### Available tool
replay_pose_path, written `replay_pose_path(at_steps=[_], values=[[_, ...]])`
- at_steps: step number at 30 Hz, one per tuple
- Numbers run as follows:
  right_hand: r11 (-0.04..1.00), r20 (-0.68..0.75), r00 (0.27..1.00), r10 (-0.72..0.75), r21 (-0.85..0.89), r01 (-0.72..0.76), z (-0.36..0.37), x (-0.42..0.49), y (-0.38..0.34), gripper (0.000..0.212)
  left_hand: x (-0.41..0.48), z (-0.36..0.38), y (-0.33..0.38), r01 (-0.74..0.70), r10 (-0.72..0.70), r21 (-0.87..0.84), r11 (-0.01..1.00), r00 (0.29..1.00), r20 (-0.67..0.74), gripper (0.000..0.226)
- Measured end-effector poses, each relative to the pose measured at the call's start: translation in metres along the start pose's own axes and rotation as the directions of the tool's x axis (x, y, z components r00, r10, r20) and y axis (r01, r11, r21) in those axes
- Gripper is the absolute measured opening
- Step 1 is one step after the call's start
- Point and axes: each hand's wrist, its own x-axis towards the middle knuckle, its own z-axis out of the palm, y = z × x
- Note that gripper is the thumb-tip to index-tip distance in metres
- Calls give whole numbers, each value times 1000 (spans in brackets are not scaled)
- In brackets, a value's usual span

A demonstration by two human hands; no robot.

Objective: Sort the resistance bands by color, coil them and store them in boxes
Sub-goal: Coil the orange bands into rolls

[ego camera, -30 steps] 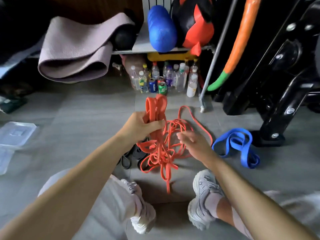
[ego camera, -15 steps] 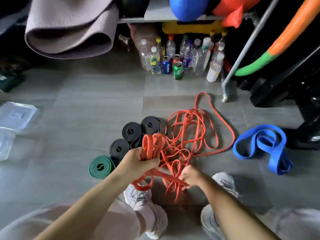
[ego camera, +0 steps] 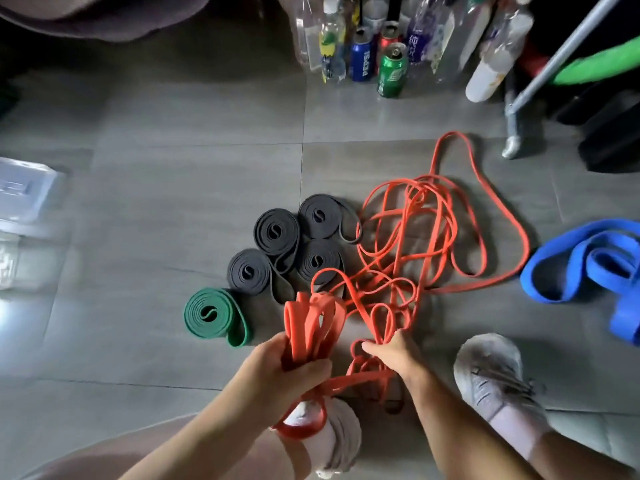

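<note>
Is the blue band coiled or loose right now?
Loose. The blue band lies in slack, open loops, unlike the tightly rolled green band.

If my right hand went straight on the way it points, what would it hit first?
Likely the orange resistance bands bunched in your left hand; your right hand aims up-left, depth unclear.

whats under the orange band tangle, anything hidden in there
Mostly bare grey floor shows through the loops of the orange bands. One loop crosses the edge of the nearest black coil. Under the dense knot by the right hand, nothing can be made out.
</note>
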Motion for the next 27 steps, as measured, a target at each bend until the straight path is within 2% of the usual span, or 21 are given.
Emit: replay_pose_path(at_steps=[5,7,9,12,15,16,18,20,21,22,25,27], values=[[998,34,998,52,39,-54,20,9,5,33,6,-1,5,37,-38,-37,999,999,-34,32],[1000,64,998,16,14,-17,26,10,4,29,7,0,8,37,-39,-56,998,998,-43,30],[999,80,997,0,33,-3,30,11,4,28,8,1,9,29,-33,-69,997,998,-56,17],[970,44,998,35,238,-44,25,7,2,29,8,3,15,12,-18,-100,995,998,-59,8],[929,-54,998,8,369,13,6,-6,-11,8,9,6,22,-19,14,-64,998,997,-77,17],[915,-45,999,-27,401,43,-2,-9,-16,6,10,6,24,-24,20,-48,999,996,-85,15],[812,55,994,-91,582,42,-20,-14,-30,14,11,7,27,-29,26,-38,999,995,-97,11],[558,154,985,-81,826,-83,-37,-17,-46,17,9,9,31,-42,38,-46,998,995,-95,10],[449,177,982,-67,884,-129,-46,-17,-53,18,8,10,33,-52,46,-56,997,995,-91,8],[384,186,980,-62,911,-149,-56,-19,-59,20,7,10,34,-63,57,-65,996,994,-89,6],[252,183,978,-105,956,-151,-90,-28,-73,23,8,8,36,-78,76,-29,996,994,-84,6],[241,135,981,-142,965,-98,-114,-35,-80,20,11,9,28,-46,44,129,991,999,19,18]])
